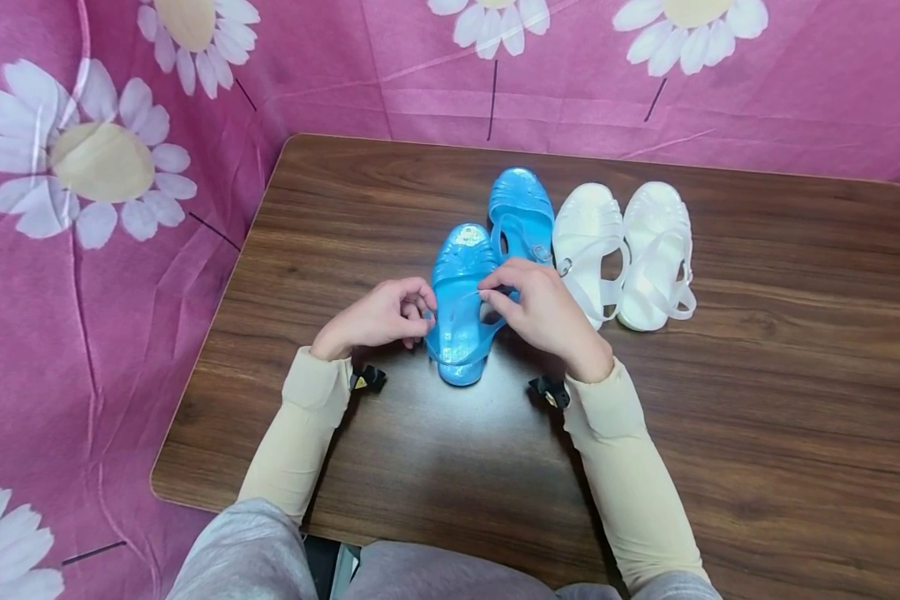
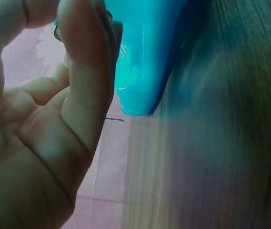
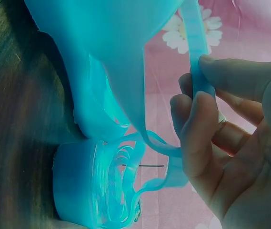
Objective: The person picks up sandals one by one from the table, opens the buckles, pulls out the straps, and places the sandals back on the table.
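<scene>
A glossy blue jelly sandal [image 1: 461, 337] lies on the table between both hands, toe pointing away. My left hand [image 1: 378, 315] is at its left side, thumb and fingers pinching around a small metal buckle [image 2: 56, 31], mostly covered by the fingers. My right hand [image 1: 543, 308] pinches the free end of the ankle strap [image 3: 195, 36] between thumb and fingers, holding it up over the sandal. Behind and to the right lies a second blue sandal [image 1: 520, 200], partly hidden by the right hand.
Two white sandals [image 1: 588, 218] lie side by side right of the blue ones, toes away. The brown wood-grain table [image 1: 787, 417] ends at a pink cloth with daisies [image 1: 375, 58] at the back and left. Each wrist wears a small black camera [image 1: 369, 380].
</scene>
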Action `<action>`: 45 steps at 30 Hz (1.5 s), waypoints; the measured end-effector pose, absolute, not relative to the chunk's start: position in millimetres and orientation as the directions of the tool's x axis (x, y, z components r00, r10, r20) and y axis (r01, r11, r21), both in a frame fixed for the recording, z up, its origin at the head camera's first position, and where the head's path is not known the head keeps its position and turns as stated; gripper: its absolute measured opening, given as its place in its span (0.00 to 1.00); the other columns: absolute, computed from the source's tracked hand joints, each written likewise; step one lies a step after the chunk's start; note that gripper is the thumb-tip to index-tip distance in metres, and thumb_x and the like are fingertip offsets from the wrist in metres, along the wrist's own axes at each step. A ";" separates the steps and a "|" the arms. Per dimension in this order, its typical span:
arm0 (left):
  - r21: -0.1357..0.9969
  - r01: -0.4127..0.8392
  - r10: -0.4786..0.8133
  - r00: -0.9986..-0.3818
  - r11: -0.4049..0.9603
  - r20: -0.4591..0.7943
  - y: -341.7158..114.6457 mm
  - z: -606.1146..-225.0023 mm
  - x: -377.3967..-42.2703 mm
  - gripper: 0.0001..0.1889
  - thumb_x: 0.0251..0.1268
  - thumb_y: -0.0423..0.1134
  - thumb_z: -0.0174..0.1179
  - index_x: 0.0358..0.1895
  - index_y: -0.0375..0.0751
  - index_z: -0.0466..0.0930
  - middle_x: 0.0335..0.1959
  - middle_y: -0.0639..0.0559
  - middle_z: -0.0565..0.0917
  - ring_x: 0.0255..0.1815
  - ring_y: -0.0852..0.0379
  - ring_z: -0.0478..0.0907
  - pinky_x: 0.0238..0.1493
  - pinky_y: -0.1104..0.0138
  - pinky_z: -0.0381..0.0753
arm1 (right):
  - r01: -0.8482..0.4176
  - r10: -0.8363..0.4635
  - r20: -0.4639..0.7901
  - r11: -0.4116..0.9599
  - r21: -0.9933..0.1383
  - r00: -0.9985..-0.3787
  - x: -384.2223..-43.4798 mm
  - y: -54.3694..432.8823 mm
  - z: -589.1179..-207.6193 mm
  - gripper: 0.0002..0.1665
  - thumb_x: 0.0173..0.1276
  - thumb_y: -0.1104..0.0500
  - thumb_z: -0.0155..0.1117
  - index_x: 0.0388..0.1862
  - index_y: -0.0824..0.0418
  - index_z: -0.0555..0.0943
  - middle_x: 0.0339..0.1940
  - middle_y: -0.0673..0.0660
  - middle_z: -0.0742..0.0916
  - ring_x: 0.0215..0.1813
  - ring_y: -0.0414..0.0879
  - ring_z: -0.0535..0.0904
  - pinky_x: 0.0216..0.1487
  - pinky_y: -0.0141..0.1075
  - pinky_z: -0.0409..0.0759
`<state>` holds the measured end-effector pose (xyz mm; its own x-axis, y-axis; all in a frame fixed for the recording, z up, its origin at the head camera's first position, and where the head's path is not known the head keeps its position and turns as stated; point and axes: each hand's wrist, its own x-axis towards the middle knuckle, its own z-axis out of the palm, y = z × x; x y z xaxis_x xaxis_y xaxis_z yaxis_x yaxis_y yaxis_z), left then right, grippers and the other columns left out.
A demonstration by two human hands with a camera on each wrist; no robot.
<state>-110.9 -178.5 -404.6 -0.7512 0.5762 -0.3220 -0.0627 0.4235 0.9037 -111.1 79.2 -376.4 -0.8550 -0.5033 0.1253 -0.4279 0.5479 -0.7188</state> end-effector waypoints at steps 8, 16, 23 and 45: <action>0.914 -0.049 0.597 -0.743 0.402 -0.303 -180.3 -404.2 -109.4 0.07 0.65 0.29 0.57 0.43 0.34 0.74 0.25 0.45 0.79 0.23 0.49 0.79 0.31 0.60 0.83 | -0.421 -0.490 0.125 0.559 -0.714 -0.863 -110.8 80.5 -376.9 0.09 0.68 0.56 0.64 0.41 0.60 0.86 0.37 0.54 0.86 0.41 0.45 0.80 0.45 0.43 0.78; 0.910 -0.015 0.586 -0.761 0.414 -0.279 -189.3 -401.7 -108.7 0.05 0.63 0.26 0.57 0.40 0.34 0.74 0.24 0.47 0.78 0.24 0.53 0.79 0.32 0.57 0.84 | -0.446 -0.491 0.151 0.568 -0.692 -0.858 -108.7 76.6 -377.6 0.09 0.67 0.56 0.65 0.41 0.60 0.86 0.38 0.55 0.86 0.42 0.47 0.80 0.46 0.43 0.77; 0.903 -0.014 0.568 -0.773 0.429 -0.282 -191.6 -398.5 -110.1 0.08 0.63 0.27 0.56 0.44 0.31 0.73 0.27 0.45 0.79 0.25 0.52 0.79 0.31 0.57 0.84 | -0.474 -0.493 0.187 0.558 -0.681 -0.850 -107.1 66.1 -381.3 0.10 0.67 0.55 0.65 0.42 0.59 0.85 0.37 0.54 0.85 0.37 0.45 0.76 0.40 0.38 0.75; 0.891 -0.043 0.544 -0.778 0.452 -0.313 -192.3 -397.4 -111.1 0.10 0.65 0.34 0.60 0.43 0.33 0.71 0.29 0.39 0.80 0.24 0.49 0.79 0.30 0.56 0.83 | -0.475 -0.579 0.108 0.532 -0.701 -0.808 -98.9 43.6 -387.5 0.16 0.69 0.57 0.62 0.53 0.61 0.81 0.49 0.56 0.84 0.51 0.48 0.79 0.54 0.43 0.78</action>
